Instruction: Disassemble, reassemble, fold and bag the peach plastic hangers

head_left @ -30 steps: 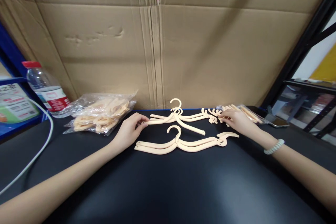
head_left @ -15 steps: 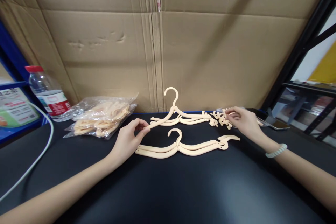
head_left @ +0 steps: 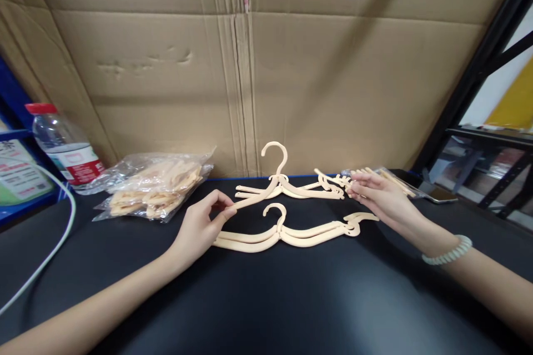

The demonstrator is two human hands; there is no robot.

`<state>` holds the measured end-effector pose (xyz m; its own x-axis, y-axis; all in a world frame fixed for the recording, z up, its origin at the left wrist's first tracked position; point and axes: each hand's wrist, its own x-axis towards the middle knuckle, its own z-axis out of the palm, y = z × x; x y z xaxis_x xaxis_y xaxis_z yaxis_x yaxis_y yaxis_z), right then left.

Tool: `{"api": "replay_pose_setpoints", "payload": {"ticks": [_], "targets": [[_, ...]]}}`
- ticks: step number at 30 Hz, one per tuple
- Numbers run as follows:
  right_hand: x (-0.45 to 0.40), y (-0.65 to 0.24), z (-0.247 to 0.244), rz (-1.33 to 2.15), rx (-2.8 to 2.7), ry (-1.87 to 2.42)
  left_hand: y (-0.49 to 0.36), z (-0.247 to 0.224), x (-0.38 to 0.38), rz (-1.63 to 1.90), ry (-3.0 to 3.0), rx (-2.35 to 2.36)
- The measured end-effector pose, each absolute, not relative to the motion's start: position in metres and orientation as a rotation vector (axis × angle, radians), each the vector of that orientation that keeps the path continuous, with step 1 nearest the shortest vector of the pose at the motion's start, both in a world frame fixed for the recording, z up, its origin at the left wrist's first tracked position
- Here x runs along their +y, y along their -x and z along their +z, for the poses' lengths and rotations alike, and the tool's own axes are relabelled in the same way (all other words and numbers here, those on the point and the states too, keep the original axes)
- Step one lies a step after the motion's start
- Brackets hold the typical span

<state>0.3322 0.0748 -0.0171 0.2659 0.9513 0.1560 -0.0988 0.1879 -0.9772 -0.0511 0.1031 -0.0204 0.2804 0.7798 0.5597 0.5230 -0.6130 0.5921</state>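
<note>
My left hand (head_left: 201, 226) pinches the left arm tip of a cream plastic hanger (head_left: 280, 184), which is lifted off a small stack of the same hangers at the back of the black table (head_left: 266, 299). At that hanger's right end my right hand (head_left: 377, 195) holds the notched tip between its fingers. A second stack of cream hangers (head_left: 287, 231) lies flat just in front, between my hands.
A clear bag of cream parts (head_left: 154, 186) lies at the back left, with a water bottle (head_left: 66, 147) and a white cable (head_left: 50, 244) further left. Another small bag (head_left: 393, 180) and a phone (head_left: 441, 194) lie at the back right. A cardboard wall (head_left: 258, 66) closes the back.
The top hanger was lying on the rear stack; my left hand has raised its left end and my right hand has taken its right tip.
</note>
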Motion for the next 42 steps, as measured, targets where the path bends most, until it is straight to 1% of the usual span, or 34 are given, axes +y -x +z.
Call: {"api": "replay_pose_setpoints", "payload": {"ticks": [4, 10, 15, 25, 31, 38, 42], "targets": [[0.069, -0.327, -0.016, 1.162, -0.945, 1.035, 0.052, -0.022, 0.105, 1.249, -2.270, 1.179], [0.063, -0.314, -0.015, 1.348, -0.967, 0.966, 0.054, -0.023, 0.107, 1.244, -2.266, 1.186], [0.059, -0.308, -0.010, 1.330, -1.012, 0.932, 0.053, -0.022, 0.106, 1.230, -2.272, 1.197], [0.053, -0.301, -0.004, 1.292, -1.074, 1.038, 0.051, -0.020, 0.104, 1.229, -2.314, 1.172], [0.053, -0.303, -0.002, 1.385, -1.110, 0.982, 0.052, -0.020, 0.103, 1.251, -2.316, 1.193], [0.050, -0.303, 0.000, 1.427, -1.128, 1.020, 0.052, -0.021, 0.104, 1.253, -2.320, 1.187], [0.048, -0.301, 0.001, 1.522, -1.128, 1.017, 0.051, -0.020, 0.104, 1.262, -2.324, 1.195]]}}
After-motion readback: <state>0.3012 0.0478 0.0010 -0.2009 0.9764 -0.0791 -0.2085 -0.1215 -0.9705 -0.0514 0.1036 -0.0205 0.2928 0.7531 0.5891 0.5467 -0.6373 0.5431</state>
